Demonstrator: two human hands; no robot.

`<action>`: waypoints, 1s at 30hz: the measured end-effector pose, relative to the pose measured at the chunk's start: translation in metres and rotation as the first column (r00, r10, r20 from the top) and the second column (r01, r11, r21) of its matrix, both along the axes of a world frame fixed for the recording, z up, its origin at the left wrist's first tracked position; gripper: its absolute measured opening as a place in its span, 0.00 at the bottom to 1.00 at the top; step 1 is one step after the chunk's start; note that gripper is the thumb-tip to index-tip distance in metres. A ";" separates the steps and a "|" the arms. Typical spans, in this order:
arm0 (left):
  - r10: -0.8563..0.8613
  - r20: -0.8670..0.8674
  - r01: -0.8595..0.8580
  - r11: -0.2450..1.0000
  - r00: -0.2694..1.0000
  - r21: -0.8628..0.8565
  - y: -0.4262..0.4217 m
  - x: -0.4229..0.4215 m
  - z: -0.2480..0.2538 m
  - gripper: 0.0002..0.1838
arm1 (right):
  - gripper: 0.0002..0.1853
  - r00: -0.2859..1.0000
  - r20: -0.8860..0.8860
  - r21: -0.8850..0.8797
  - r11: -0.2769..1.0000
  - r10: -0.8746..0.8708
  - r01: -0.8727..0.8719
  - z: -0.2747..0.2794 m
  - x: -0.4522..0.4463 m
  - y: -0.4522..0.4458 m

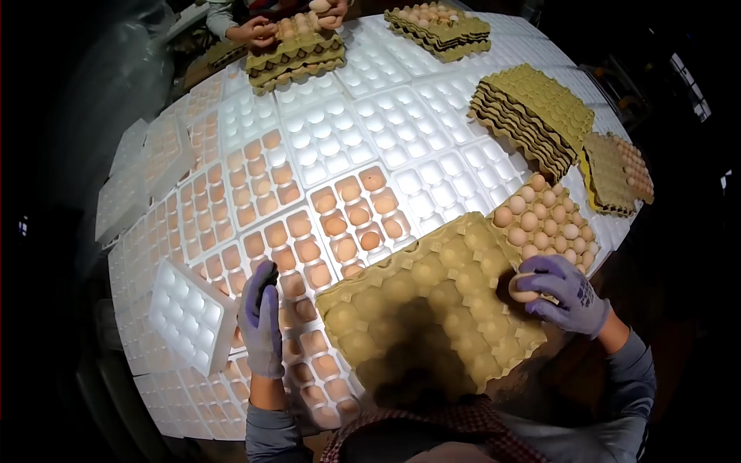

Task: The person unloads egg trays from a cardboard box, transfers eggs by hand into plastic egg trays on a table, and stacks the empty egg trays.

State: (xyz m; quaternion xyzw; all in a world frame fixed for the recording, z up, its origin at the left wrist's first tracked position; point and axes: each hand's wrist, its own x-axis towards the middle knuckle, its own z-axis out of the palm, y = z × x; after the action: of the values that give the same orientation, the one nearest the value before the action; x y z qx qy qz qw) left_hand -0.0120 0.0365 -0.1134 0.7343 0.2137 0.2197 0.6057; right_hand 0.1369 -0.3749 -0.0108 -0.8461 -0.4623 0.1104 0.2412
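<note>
My right hand (570, 299), in a purple-and-grey glove, is closed around a light brown egg (522, 288) above the right edge of a cardboard egg tray (417, 282). That tray lies in front of me, partly in shadow. Just beyond my right hand, another cardboard tray is filled with eggs (549, 220). My left hand (262, 328), gloved alike, is raised with its fingers stretched out, holding nothing. It hovers over white foam trays with eggs in their cells (309, 251). A foam tray with brown eggs (359, 216) lies between the hands, farther off.
White foam trays (328, 139) with bare cells cover the middle of the round table. A tilted foam piece (189, 316) lies left of my left hand. Stacked cardboard trays (532, 116) stand at the right. Across the table, another person's hands (258, 31) handle eggs over stacked trays.
</note>
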 end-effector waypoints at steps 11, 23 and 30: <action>0.304 -0.205 -0.245 0.931 0.930 0.269 -0.052 -0.133 -0.020 0.17 | 0.17 0.995 -0.095 -0.449 0.893 -0.027 -0.019 -0.160 0.194 0.198; 0.292 -0.083 -0.146 0.680 0.953 0.718 -0.036 -0.039 -0.127 0.16 | 0.14 0.946 0.251 -0.554 0.832 0.203 -0.032 -0.163 0.192 0.257; 0.287 -0.170 -0.058 0.642 0.943 0.765 -0.042 -0.032 -0.118 0.16 | 0.09 0.721 0.264 -0.877 0.471 0.641 -0.098 -0.175 0.194 0.300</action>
State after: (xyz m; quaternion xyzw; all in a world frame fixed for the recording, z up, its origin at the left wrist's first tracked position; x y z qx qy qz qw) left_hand -0.0443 -0.0051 -0.2314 0.9170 0.2560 0.2408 0.1887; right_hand 0.3305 -0.0745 -0.1854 -0.7189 -0.5867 0.1074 -0.3570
